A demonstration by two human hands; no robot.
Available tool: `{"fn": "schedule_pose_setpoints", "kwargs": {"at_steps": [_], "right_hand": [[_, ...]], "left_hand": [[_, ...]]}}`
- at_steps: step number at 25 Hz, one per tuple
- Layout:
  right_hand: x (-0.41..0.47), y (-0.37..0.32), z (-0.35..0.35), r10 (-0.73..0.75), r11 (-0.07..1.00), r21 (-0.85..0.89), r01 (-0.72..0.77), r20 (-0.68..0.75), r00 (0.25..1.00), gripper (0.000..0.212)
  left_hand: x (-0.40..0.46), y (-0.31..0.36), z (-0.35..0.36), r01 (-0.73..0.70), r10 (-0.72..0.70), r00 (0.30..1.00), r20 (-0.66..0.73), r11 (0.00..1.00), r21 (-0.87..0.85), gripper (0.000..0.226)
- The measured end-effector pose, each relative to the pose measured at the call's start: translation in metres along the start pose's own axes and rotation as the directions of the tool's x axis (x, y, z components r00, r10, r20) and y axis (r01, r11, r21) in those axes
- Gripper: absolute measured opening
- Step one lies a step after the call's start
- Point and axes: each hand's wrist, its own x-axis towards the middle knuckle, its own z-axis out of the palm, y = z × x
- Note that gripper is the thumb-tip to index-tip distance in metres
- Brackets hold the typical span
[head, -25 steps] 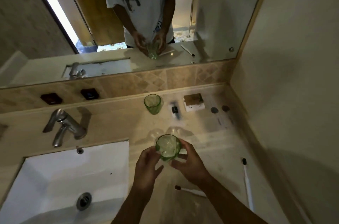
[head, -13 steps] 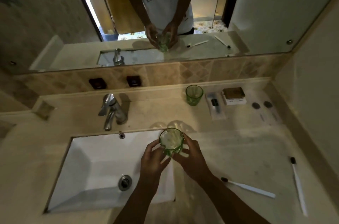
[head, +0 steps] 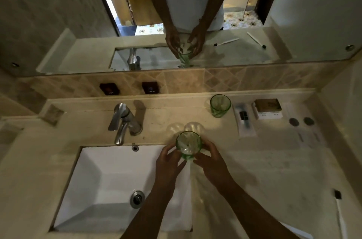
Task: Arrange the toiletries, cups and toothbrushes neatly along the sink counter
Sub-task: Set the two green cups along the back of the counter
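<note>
- Holding a green glass cup [head: 188,143] between both hands, the person has it raised over the right rim of the sink [head: 109,178], just near of the counter strip behind the basin.
- The left hand [head: 168,160] wraps its left side and the right hand [head: 210,157] its right side, fingers closed on the glass from below the rim; the cup looks upright, mouth toward the camera.
- This seems to be the cup-placing step: a second green cup [head: 220,105] already stands far along the counter [head: 254,160], against the back ledge.
- The next move likely calls for carrying the held cup far and right, then setting it down just beside the standing cup, without knocking it or the wrapped packet [head: 243,119] to its right.
- Counted: two green cups; one toothbrush [head: 339,213] clearly seen at the near right edge, and a white sliver at the bottom edge that may be another, too cut off to tell.
- Beyond the packet: one small box [head: 267,109] and two dark round discs [head: 301,121].
- One tap [head: 124,121] stands left of the cups.
</note>
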Motion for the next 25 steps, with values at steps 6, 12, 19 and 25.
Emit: {"fn": "schedule_pose_setpoints", "kwargs": {"at_steps": [6, 12, 19, 25], "right_hand": [[0.053, -0.006, -0.007, 0.014, 0.995, -0.095, -0.026, -0.125, 0.992, 0.039], [0.097, -0.008, -0.008, 0.006, 0.991, -0.130, -0.026, -0.155, 0.988, 0.041], [0.109, -0.008, -0.003, 0.001, 0.988, -0.152, -0.022, -0.141, 0.990, 0.043], [0.099, -0.002, -0.005, 0.087, 0.996, 0.037, -0.083, -0.159, 0.983, 0.043]], "left_hand": [[0.059, 0.005, 0.030, 0.020, -0.021, 1.000, 0.012, 0.997, 0.070, 0.032], [0.096, 0.010, 0.045, 0.022, -0.025, 0.999, 0.020, 0.988, 0.150, 0.034], [0.112, 0.014, 0.046, 0.023, -0.026, 1.000, 0.016, 0.989, 0.144, 0.028], [0.108, 0.004, 0.037, 0.061, -0.058, 0.994, -0.094, 0.998, 0.027, 0.025]]}}
